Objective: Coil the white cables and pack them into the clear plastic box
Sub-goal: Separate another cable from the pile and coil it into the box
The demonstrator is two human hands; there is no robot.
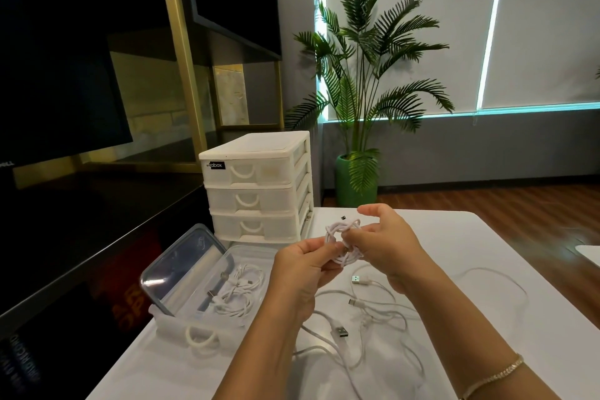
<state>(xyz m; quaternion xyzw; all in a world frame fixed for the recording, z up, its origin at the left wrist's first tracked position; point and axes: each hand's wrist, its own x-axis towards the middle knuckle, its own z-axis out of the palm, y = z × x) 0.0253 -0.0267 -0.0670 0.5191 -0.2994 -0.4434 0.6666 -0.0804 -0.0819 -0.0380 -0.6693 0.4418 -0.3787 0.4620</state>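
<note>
Holding the coiled cable (343,243) above the table (487,253): our left hand (303,265) pinches the loops, our right hand (381,242) curls fingers round the far side, thumb lifted. Keep the loops pinched flat while tucking the tail, then lower it into the clear box (207,294) beside two packed coils (238,292). Loose cables (383,318) remain.

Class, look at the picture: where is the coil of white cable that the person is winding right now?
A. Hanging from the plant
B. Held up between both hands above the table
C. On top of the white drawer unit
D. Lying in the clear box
B: the coil is held by the left hand and right hand above the table.
</note>
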